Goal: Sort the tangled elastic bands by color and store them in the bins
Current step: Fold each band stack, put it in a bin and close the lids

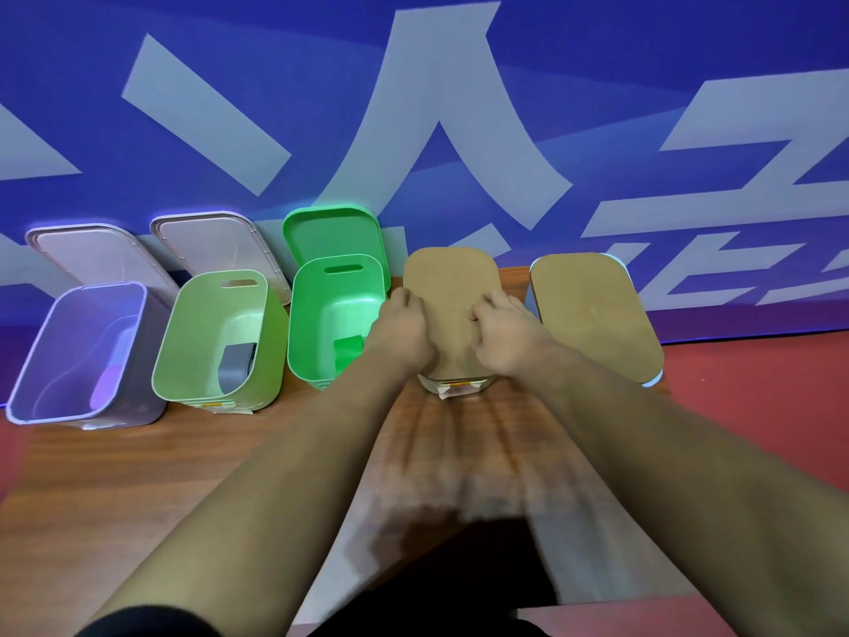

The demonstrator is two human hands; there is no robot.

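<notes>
Here our left hand point(400, 325) and right hand point(501, 335) grip the tan lid point(452, 273) between them by its side edges; we judge it stiff and light.

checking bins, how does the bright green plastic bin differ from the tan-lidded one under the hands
The bright green plastic bin is open, its green lid leaning behind; the tan-lidded bin is covered. The left hand and right hand hold its tan lid; the green bin is untouched. Both stand on one table.
</notes>
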